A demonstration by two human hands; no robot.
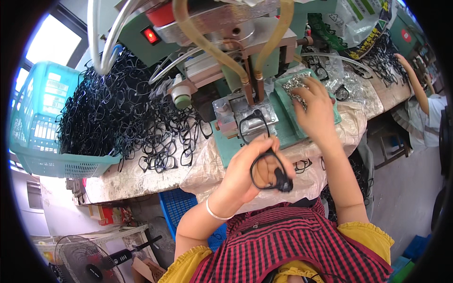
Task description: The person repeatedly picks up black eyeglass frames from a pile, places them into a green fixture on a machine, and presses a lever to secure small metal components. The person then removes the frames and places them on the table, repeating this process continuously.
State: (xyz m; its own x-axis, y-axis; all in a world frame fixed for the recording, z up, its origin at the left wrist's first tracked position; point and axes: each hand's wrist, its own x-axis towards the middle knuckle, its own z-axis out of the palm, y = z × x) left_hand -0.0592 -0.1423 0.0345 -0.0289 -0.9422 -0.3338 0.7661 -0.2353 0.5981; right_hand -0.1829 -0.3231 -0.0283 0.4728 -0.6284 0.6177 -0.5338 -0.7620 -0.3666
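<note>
My left hand (245, 170) is closed around the bridge of a black eyeglass frame (253, 180). One rim points up toward the machine and the other hangs by my palm. Over at the right, my right hand (315, 111) dips its curled fingers into small silvery metal parts (293, 85), which lie heaped in a green tray (336, 113). Which single piece lies between the fingertips is too small to tell. Just beyond the left hand, the metal block of a bench machine (227, 115) sits under two copper-coloured prongs (259, 87), close to the frame's upper rim.
Black eyeglass frames (113, 99) are piled at the left, beside and in a turquoise basket (61, 162). Thick hoses (191, 35) hang from the machine, which has a lit red switch (151, 35). Another person's arm (417, 87) reaches over more frames at the far right.
</note>
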